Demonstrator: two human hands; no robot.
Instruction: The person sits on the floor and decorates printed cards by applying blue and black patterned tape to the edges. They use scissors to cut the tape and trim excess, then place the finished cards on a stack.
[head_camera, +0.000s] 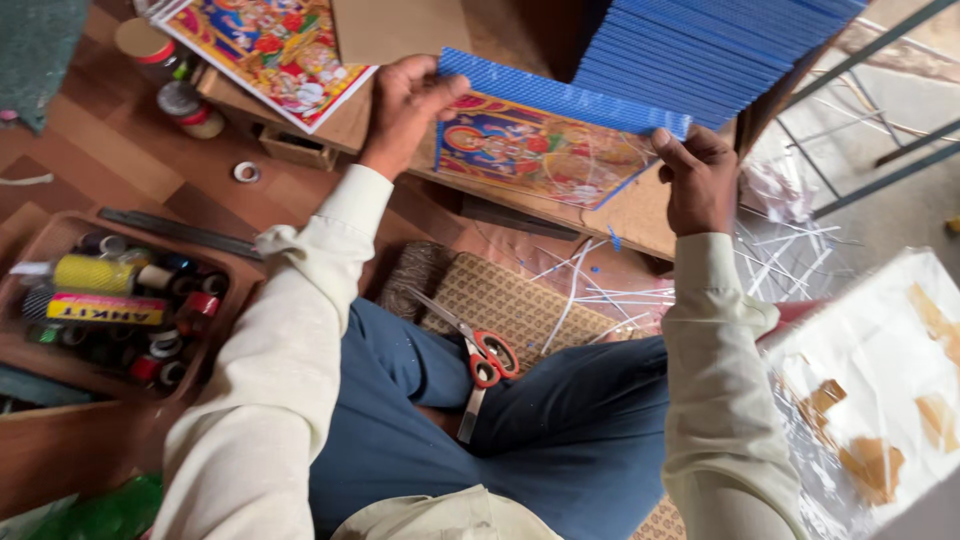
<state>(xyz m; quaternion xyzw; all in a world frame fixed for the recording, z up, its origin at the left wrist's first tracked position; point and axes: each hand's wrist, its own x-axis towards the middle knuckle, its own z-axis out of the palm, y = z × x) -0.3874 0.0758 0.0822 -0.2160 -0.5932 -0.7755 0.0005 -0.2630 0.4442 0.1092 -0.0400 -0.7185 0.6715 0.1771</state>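
My left hand (410, 100) grips the upper left corner of a blue corrugated sheet (560, 95) that lies over a colourful printed picture (530, 150). At the sheet's right end my right hand (700, 175) pinches its corner. Sheet and picture rest on a low wooden board (640, 215) in front of my knees. Behind them a stack of blue corrugated sheets (710, 50) leans at the top right. Red-handled scissors (480, 355) lie on my lap, on the blue trousers.
A wooden tray (40, 235) at the left holds several tape rolls and spools. Another colourful print (270, 50) lies at the top left beside tape rolls (185, 100). White plastic strips (610, 290) litter the woven mat. A plastic-wrapped white bundle (880, 390) sits at the right.
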